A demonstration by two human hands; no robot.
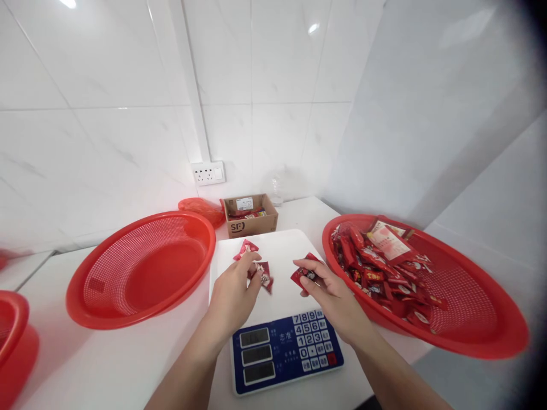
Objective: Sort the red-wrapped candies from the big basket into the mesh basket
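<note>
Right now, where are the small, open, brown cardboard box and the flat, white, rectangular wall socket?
Brown cardboard box (255, 226): head view, on its front side.
White wall socket (208, 173): head view, on its middle.

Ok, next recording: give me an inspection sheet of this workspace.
Surface: white table, partly covered.
Things: scale; two red packets at the left hand, one pinched, one on the plate; another packet in the right hand; right basket holding a packet pile; left basket; third basket, cut off by the frame.
Clutter: carton with wrapped items, red bag.
Hands: both above the scale.
Cables: nothing seen.
Surroundings: tiled wall, socket, conduit.
</note>
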